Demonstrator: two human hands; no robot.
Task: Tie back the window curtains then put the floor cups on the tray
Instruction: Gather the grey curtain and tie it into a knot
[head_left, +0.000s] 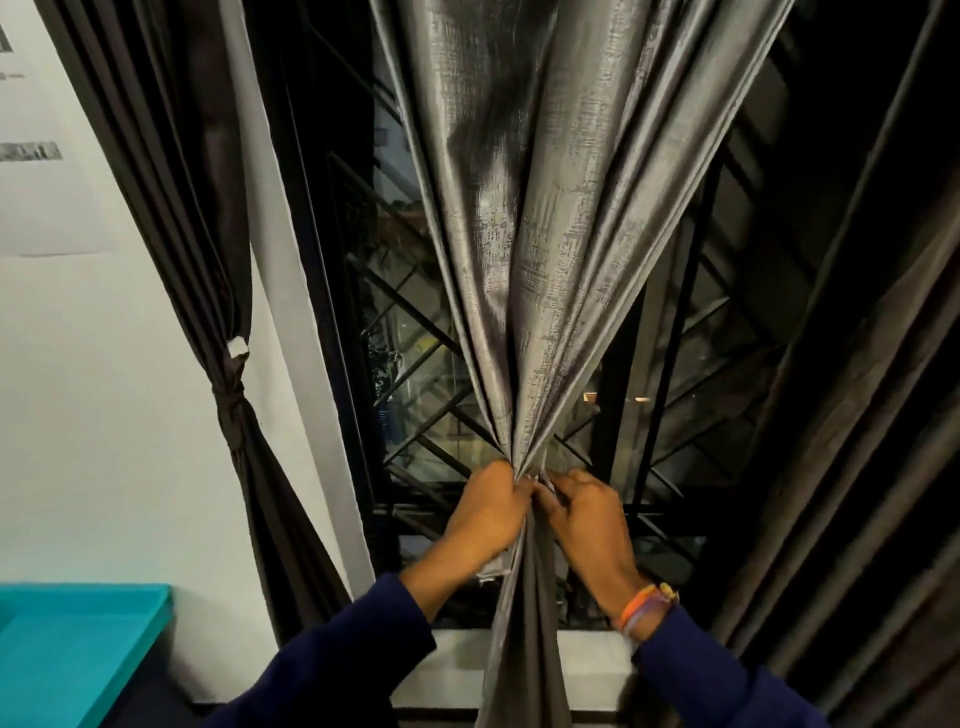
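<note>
A shiny grey curtain (540, 223) hangs in front of the dark window and is gathered into a narrow bunch at mid height. My left hand (485, 512) grips the bunch from the left, fingers curled round the folds. My right hand (584, 512) pinches the same gathered spot from the right. Below my hands the cloth falls straight down past the sill. A dark curtain (208, 218) at the left is tied with a knot (231, 402). No cups are in view.
A turquoise tray (78, 649) sits at the lower left beside the white wall (104, 415). Behind the curtain is a window with a black diagonal metal grille (415, 322). Another dark curtain (857, 415) hangs at the right. A white sill (447, 670) runs below.
</note>
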